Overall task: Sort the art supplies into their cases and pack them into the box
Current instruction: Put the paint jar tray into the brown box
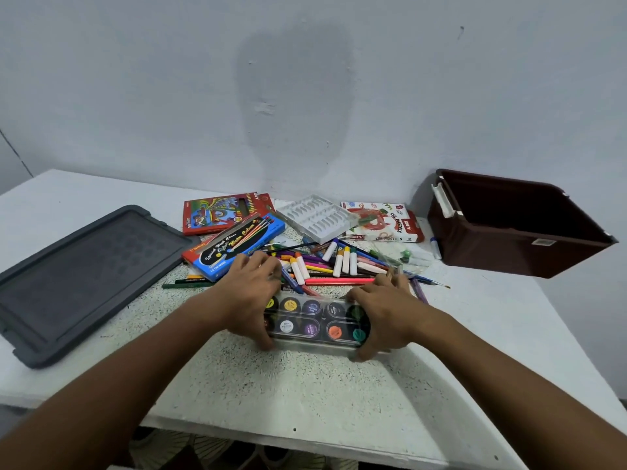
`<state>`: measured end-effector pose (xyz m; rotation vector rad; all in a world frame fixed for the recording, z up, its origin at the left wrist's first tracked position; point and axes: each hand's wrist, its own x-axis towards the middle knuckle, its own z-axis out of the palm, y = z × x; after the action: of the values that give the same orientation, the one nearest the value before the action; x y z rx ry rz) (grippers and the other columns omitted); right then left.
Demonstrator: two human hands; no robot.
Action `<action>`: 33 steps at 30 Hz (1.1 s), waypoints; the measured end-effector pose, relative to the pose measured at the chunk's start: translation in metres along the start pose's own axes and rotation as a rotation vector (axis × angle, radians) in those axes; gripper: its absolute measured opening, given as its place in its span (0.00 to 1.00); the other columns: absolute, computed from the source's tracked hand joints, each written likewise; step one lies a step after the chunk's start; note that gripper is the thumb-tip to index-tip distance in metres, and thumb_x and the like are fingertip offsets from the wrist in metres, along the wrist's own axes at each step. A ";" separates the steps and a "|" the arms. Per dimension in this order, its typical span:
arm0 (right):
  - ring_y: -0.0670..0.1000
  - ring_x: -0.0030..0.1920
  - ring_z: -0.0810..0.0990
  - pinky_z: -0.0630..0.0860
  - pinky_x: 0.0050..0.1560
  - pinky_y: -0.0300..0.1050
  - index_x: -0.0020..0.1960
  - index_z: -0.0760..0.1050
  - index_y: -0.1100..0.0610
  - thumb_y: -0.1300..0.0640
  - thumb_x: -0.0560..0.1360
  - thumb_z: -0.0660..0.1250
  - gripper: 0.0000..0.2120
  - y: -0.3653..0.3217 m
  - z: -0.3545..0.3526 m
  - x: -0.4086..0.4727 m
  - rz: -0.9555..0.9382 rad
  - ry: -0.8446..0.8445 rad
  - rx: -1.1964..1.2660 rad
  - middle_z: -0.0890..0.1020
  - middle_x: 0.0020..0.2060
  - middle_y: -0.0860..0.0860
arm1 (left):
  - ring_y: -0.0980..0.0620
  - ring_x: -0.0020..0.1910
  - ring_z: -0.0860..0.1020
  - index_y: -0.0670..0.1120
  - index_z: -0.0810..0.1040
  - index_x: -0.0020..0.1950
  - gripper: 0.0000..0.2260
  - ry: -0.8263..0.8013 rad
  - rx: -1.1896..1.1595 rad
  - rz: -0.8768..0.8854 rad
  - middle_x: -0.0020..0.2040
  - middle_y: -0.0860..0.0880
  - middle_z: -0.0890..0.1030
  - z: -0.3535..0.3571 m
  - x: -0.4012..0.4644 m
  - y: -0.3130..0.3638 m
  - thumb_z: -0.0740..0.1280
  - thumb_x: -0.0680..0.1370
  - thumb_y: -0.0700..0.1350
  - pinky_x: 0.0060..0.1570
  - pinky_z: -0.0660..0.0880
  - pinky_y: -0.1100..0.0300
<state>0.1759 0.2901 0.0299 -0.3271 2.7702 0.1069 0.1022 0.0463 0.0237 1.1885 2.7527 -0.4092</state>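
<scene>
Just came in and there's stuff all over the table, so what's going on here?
A person is sorting art supplies. Both hands, left hand and right hand, grip the ends of a clear paint pot case at the table's front. Behind it lies a loose pile of markers and pencils, with a blue watercolour box, a white tray and an oil pastels box. The brown box stands open at right, its grey lid at left.
</scene>
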 end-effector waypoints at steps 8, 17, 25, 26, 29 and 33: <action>0.53 0.61 0.64 0.57 0.62 0.54 0.69 0.61 0.47 0.32 0.60 0.73 0.44 0.077 -0.073 -0.036 0.141 0.187 -0.061 0.72 0.62 0.49 | 0.50 0.60 0.62 0.49 0.69 0.62 0.47 0.171 -0.026 0.067 0.58 0.51 0.69 -0.088 0.066 0.000 0.56 0.52 0.77 0.58 0.58 0.52; 0.56 0.66 0.61 0.55 0.63 0.57 0.69 0.60 0.46 0.43 0.58 0.77 0.44 0.262 -0.135 -0.072 0.441 0.520 -0.224 0.71 0.64 0.51 | 0.44 0.63 0.66 0.48 0.67 0.71 0.42 0.607 -0.155 -0.028 0.62 0.47 0.74 -0.198 0.217 0.100 0.72 0.62 0.67 0.59 0.60 0.48; 0.56 0.67 0.63 0.62 0.63 0.56 0.73 0.58 0.49 0.45 0.61 0.78 0.47 0.378 -0.094 -0.074 0.558 0.319 -0.213 0.70 0.67 0.52 | 0.44 0.63 0.68 0.47 0.71 0.65 0.37 0.478 -0.152 -0.003 0.61 0.46 0.76 -0.205 0.331 0.197 0.74 0.63 0.65 0.62 0.61 0.49; 0.56 0.67 0.64 0.63 0.63 0.55 0.72 0.58 0.49 0.45 0.61 0.78 0.46 0.385 -0.083 -0.070 0.543 0.284 -0.195 0.70 0.67 0.52 | 0.44 0.63 0.68 0.47 0.71 0.64 0.37 0.425 -0.153 0.000 0.61 0.46 0.76 -0.198 0.340 0.202 0.75 0.63 0.66 0.63 0.61 0.49; 0.55 0.66 0.65 0.64 0.63 0.53 0.71 0.61 0.48 0.45 0.63 0.76 0.41 0.388 -0.054 -0.048 0.475 0.211 -0.099 0.71 0.66 0.51 | 0.45 0.62 0.69 0.49 0.72 0.63 0.35 0.275 -0.129 -0.001 0.60 0.47 0.77 -0.174 0.352 0.200 0.74 0.63 0.66 0.64 0.60 0.48; 0.56 0.67 0.65 0.63 0.64 0.55 0.71 0.62 0.47 0.50 0.70 0.72 0.33 0.376 -0.032 -0.017 0.410 0.128 0.011 0.72 0.66 0.52 | 0.46 0.59 0.72 0.51 0.75 0.62 0.26 0.210 -0.021 0.014 0.56 0.48 0.80 -0.149 0.348 0.176 0.70 0.69 0.63 0.65 0.57 0.49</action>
<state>0.0908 0.6554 0.0783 0.2495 2.9232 0.1763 -0.0088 0.4474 0.0578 1.3147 2.9132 -0.2662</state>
